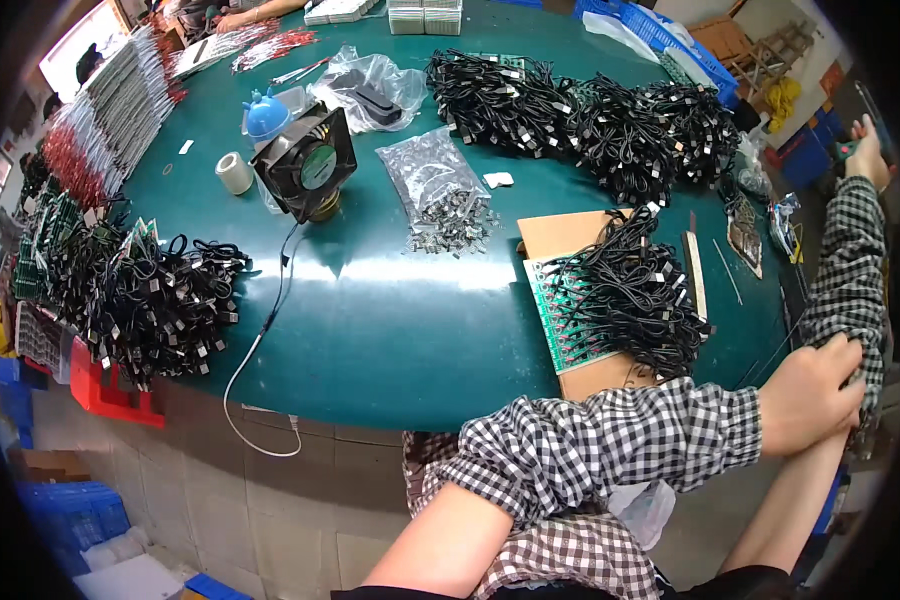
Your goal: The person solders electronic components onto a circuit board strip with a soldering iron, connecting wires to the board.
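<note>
My left hand (812,393) is closed on the black-and-white checked sleeve cover (842,270) of my right forearm, pinching its cloth near the elbow. The left forearm, in a matching sleeve cover (610,440), reaches across to the right. My right hand (868,160) is stretched out at the far right, its fingers curled by a thin grey rod and a small green part; what it holds is too small to make out. Nearest on the table, a bundle of black cables (640,290) is attached to green circuit boards (560,315) lying on cardboard (570,235).
On the green table (390,340) stand a black fan (315,165), a tape roll (234,173) and a bag of small metal parts (440,190). Black cable piles lie at the left (150,300) and back (590,120). A white power cord (240,375) hangs over the front edge.
</note>
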`<state>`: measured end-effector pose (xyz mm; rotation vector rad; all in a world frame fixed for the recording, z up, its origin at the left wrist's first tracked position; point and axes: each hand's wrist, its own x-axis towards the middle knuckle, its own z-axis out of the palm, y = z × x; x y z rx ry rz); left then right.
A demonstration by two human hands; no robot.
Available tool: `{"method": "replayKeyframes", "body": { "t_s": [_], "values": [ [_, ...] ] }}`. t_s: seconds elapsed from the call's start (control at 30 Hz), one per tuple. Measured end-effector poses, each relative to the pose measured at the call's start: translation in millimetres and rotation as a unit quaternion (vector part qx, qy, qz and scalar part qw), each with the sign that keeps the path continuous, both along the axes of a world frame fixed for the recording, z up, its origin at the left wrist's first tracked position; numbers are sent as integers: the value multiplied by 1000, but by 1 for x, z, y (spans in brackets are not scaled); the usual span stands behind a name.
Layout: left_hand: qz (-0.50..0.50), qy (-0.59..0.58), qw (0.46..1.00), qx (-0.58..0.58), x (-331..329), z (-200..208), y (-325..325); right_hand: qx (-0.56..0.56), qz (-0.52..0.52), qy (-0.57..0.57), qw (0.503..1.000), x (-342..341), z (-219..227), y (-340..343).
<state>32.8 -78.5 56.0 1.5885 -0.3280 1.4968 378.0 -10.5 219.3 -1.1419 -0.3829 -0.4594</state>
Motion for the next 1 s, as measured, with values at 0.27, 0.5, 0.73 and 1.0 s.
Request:
{"method": "replayKeyframes", "body": {
  "t_s": [0.27,0.5,0.73,1.0],
  "values": [
    [25,19,997,74,-17,-11,-6,-269,-151,36,951,-18,-49,-15],
    [-243,-23,969,-33,-64,-28,-21,-313,-301,76,898,-2,-70,-47],
    [-292,99,949,-64,-113,-69,15,75,5,-29,997,39,-79,-127],
    [157,441,814,-343,-158,-153,137,237,538,328,740,-216,-200,-80]
  ]
}}
